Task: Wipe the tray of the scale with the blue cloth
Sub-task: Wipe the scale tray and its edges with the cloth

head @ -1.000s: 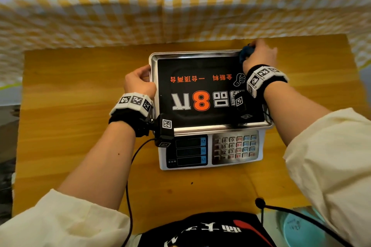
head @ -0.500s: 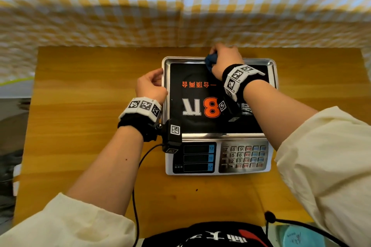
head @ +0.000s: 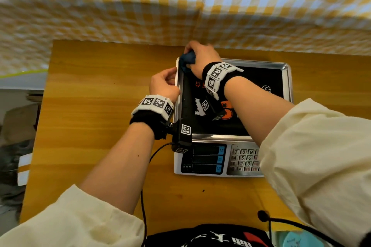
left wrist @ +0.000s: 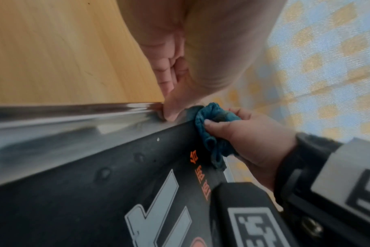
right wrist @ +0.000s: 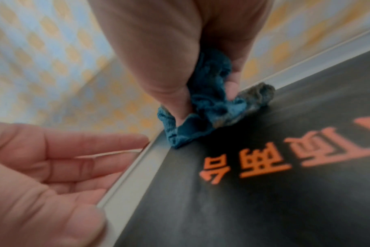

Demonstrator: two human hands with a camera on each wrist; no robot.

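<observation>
A yellow-and-white checked cloth (head: 140, 6) is hung behind a wooden table (head: 90, 106), and one scale (head: 210, 160) is stood toward the table's right side, its keypad and three displays turned to the near edge. One steel tray (head: 286, 78) with a black printed mat is carried on top of it. At the tray's left rim the left hand (head: 163, 84) is placed: its fingers (right wrist: 108, 143) are seen nearly straight and loosely spread along the rim, while the thumb (left wrist: 173, 107) is laid over the rim's upper face, so the edge is held lightly between them. In the tray's far left corner one blue cloth (head: 187, 60) is bunched and pressed down onto the mat, pinched between the curled fingers and thumb of the right hand (head: 202, 56). A marker-covered band is worn on each of the two wrists.
</observation>
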